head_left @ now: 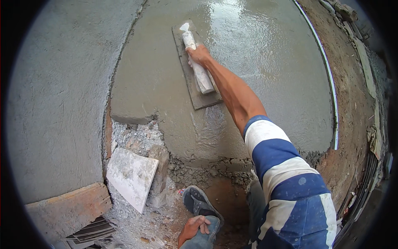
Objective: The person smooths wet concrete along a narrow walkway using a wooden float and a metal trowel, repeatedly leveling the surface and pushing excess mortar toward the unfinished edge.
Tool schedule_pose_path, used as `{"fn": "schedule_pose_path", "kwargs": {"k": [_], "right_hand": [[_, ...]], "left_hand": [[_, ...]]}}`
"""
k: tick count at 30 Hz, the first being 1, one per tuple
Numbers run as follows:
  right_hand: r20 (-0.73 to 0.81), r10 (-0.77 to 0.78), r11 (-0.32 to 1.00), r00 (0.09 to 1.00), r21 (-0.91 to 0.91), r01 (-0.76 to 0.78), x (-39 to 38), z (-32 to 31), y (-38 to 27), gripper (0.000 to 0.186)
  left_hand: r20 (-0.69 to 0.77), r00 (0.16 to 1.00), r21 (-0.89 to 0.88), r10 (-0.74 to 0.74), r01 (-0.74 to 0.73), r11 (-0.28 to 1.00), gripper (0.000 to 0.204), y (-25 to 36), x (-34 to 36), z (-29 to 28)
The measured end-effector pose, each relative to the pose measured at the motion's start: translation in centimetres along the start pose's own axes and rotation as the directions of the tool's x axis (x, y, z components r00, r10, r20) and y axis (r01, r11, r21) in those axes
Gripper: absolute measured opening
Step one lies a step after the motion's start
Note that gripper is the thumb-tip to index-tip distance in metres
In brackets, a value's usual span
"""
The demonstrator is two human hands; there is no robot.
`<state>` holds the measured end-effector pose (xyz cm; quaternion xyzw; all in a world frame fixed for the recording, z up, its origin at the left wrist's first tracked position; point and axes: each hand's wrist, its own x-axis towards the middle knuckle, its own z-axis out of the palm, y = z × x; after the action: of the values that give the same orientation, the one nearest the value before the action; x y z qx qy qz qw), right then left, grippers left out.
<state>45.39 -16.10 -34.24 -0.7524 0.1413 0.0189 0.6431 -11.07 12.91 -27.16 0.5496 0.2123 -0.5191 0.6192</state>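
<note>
My right hand (198, 55) is closed around the pale, cement-smeared handle of a plastering float (192, 89). The float's flat rectangular plate lies on the wet grey concrete (149, 79), its long side running away from me. Low in the picture, my left hand (195, 227) rests against the knee of my blue jeans (209, 236). Its fingers are loosely bent and apart, with nothing seen in them. A dark shoe (201, 203) shows just beyond that knee.
A drier grey slab (70, 87) lies left, with a wooden board (70, 211) at its near end. A broken white tile (132, 176) leans on rubble by a brick-like block (159, 174). A white edge strip (327, 66) borders the right side, with bare soil (348, 87) beyond.
</note>
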Motion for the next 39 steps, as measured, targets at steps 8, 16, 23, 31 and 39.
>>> {"fn": "schedule_pose_path", "kwargs": {"k": [8,16,23,31,39], "right_hand": [[-0.166,0.049,0.996,0.985,0.078,-0.037,-1.6,-10.6,2.5,0.044],[-0.343,0.097,0.958,0.934,0.286,0.006,-6.3,-18.9,3.7,0.033],[0.172,-0.084,0.994,0.981,0.087,0.07,-6.2,-4.8,-2.8,0.036],[0.343,-0.088,0.988,0.935,-0.09,0.126,-1.5,6.9,-3.6,0.036],[0.147,-0.061,0.981,0.987,-0.175,0.086,3.3,3.9,-3.3,0.037]], "left_hand": [[-0.025,0.999,0.063,0.042,-0.041,0.997,0.05,0.4,0.2,1.4],[-0.101,0.991,0.021,0.088,-0.086,0.996,0.049,0.2,-0.5,1.6],[-0.071,0.997,-0.032,-0.041,0.038,0.999,0.049,0.7,-0.3,0.9],[-0.045,0.999,-0.104,0.002,-0.007,0.995,0.05,-0.3,-0.4,-0.3],[-0.04,0.999,-0.133,-0.003,-0.002,0.991,0.048,-0.3,-0.5,-0.8]]}}
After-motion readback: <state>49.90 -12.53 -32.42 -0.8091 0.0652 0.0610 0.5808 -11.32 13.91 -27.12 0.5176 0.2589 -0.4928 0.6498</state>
